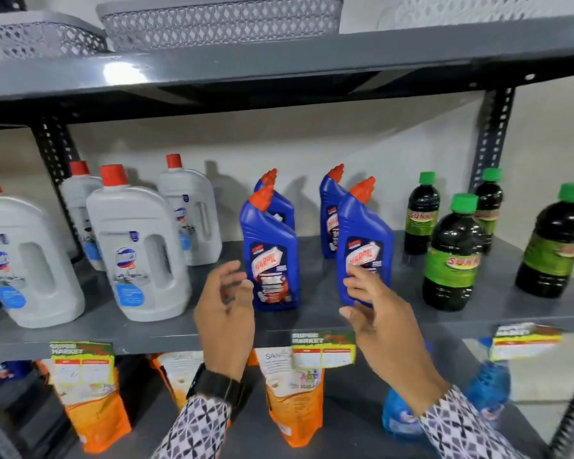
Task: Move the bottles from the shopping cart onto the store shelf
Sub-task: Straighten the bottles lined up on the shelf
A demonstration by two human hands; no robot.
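Note:
Several blue toilet-cleaner bottles with orange-red caps stand upright on the grey store shelf [166,329]. The front left blue bottle [272,256] and the front right blue bottle [365,246] stand near the shelf's front edge. My left hand [224,309] hovers just left of the front left bottle, fingers spread, holding nothing. My right hand [375,313] is in front of the front right bottle's base, fingers apart, fingertips at or near its label. The shopping cart is out of view.
White jugs with red caps [140,253] fill the shelf's left side; dark bottles with green caps [451,256] stand at the right. Price tags [322,349] hang from the shelf edge. Orange pouches [292,399] and light blue bottles [487,385] sit below. Grey baskets [219,21] rest above.

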